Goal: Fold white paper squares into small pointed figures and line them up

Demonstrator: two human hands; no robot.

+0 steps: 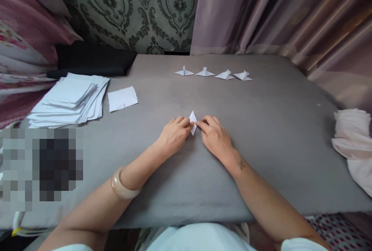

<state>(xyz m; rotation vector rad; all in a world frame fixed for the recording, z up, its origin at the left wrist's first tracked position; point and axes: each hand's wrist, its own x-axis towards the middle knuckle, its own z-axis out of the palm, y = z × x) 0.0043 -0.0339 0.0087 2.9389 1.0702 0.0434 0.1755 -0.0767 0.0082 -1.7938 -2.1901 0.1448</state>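
A small white paper folded into a narrow diamond (192, 116) lies on the grey cloth-covered table (162, 189), its long points facing away from me and toward me. My left hand (176, 134) has its fingers closed on the paper's left edge. From the right, my right hand (215, 136) presses a fingertip on the paper's middle, its other fingers curled. The fingertips cover part of the folds. Farther back stand several folded paper cranes in a row, among them a left one (184, 71) and a right one (243, 75).
A stack of white paper sheets (69, 101) lies at the left, with a single sheet (123, 99) beside it. Behind the stack is a folded black cloth (93, 59). Pale pink fabric (353, 138) is bunched at the right edge. Curtains (247, 10) hang behind the table.
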